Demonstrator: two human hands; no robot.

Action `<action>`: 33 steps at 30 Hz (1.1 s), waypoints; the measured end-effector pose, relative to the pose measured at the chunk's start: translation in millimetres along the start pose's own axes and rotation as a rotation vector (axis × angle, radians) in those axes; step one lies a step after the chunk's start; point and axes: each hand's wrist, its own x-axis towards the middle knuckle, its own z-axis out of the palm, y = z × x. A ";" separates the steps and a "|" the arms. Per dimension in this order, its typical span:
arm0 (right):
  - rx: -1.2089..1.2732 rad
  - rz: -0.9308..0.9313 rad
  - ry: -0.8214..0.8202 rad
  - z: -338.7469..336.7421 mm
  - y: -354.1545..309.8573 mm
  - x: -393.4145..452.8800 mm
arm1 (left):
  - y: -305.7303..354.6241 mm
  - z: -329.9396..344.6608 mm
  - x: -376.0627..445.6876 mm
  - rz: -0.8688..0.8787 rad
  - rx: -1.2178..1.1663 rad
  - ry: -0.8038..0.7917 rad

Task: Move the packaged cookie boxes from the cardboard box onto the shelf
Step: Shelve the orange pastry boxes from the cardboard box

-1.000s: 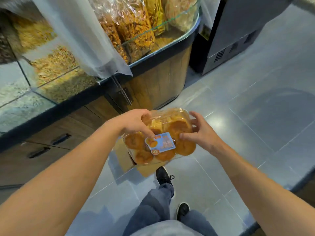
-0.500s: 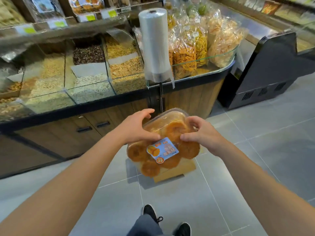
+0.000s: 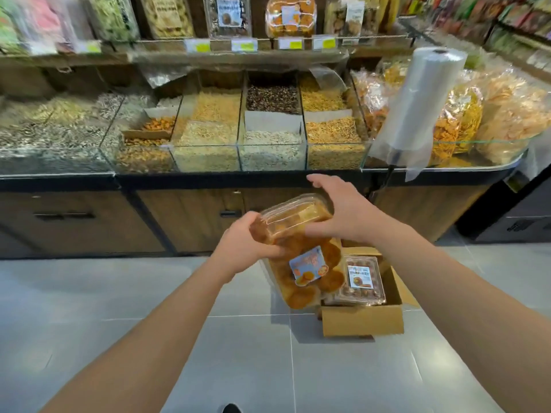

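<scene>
We hold one clear cookie box [image 3: 301, 248] in the air, tilted with its labelled lid toward us, above the near floor and just left of the cardboard box [image 3: 362, 318]. Our left hand [image 3: 250, 244] grips its left edge, fingers curled under and thumb over the lid. Our right hand [image 3: 346, 214] rests on the far right corner with the fingers spread and only loosely bent over the lid.

Status: this box is out of the cardboard box but not yet placed. On the far shelf [image 3: 238, 53], above the bulk bins [image 3: 268, 129], one similar cookie box [image 3: 290, 16] already stands behind the price tags, so we judge at least one unit shelved. One further packaged box [image 3: 359, 281] lies in the cardboard box; whether more sit beneath it, we cannot tell.

Remaining: raise the held box over the bins to the shelf, set it beside the similar unit, then repeat for the contents left in the cardboard box.
</scene>
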 end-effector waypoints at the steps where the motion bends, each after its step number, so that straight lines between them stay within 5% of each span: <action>1: 0.060 0.028 0.070 10.3 -11.0 11.9 | -16.9 -21.1 0.6 -0.046 -0.135 0.040; 8: 0.477 0.347 0.354 81.9 -57.8 68.5 | -86.7 -119.0 14.5 -0.228 -0.845 0.180; 16: 1.179 0.458 0.247 106.2 -87.1 125.1 | -79.0 -152.0 66.6 -0.209 -1.331 0.132; 33: 1.332 0.335 0.341 -2.2 -37.1 326.4 | 18.4 -191.7 282.0 -0.156 -1.366 0.114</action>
